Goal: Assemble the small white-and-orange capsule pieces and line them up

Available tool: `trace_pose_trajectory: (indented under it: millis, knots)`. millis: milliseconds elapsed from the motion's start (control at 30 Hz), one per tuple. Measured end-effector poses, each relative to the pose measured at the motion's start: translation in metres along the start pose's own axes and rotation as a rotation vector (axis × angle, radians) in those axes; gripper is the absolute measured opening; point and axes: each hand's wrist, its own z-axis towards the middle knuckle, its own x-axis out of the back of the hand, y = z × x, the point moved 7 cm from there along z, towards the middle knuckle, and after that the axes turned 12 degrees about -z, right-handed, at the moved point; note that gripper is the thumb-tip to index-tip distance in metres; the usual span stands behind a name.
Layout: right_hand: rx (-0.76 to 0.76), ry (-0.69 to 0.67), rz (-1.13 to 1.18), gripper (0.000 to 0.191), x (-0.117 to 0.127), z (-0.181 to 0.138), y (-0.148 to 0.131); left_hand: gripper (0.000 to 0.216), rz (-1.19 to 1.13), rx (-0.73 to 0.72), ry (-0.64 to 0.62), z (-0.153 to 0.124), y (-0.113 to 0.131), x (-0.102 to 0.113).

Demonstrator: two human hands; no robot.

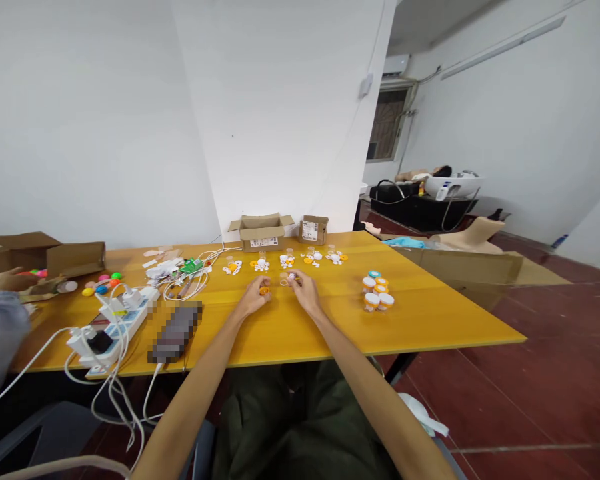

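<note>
My left hand (254,297) is closed on a small orange lid (265,291) above the table's middle. To its right, the fingers of my right hand (306,292) pinch a small white piece with dark marks (292,275). Between the two hands is a small clear cup (284,282), its lower part hard to make out; whether my right fingers touch it I cannot tell. Beyond my hands lie small piles of white and orange parts, among them a left pile (232,267) and a right pile (337,258), with clear cups near them.
Clear jars with white, orange and teal lids (372,301) stand grouped at right. Cardboard boxes (261,235) line the wall. At left are a power strip (125,323) with tangled cables, a blurred-out phone (176,331), coloured balls (101,289) and another person's hand (11,280) at a box.
</note>
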Motion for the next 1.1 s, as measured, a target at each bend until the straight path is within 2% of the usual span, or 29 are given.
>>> trace_pose_trajectory:
  millis: [233, 500, 633, 833, 1100]
  knots:
    - [0.058, -0.034, 0.075, 0.026, -0.009, -0.006, -0.016, 0.033, 0.008, -0.036, 0.014, 0.002, -0.003, 0.001]
    - [-0.060, -0.197, 0.063, 0.017, -0.024, -0.007, 0.001, 0.026, 0.085, -0.068, 0.034, -0.001, 0.010, 0.001]
    - [-0.046, -0.251, 0.107, 0.017, -0.028, -0.009, -0.003, 0.017, 0.102, -0.101, 0.035, -0.003, 0.021, -0.001]
    - [0.001, -0.288, 0.139, 0.015, -0.029, -0.011, -0.013, 0.005, 0.043, -0.099, 0.009, -0.003, 0.025, -0.004]
    - [-0.017, -0.297, 0.079, 0.017, -0.027, -0.011, -0.010, 0.011, -0.089, -0.055, 0.037, 0.001, 0.018, 0.000]
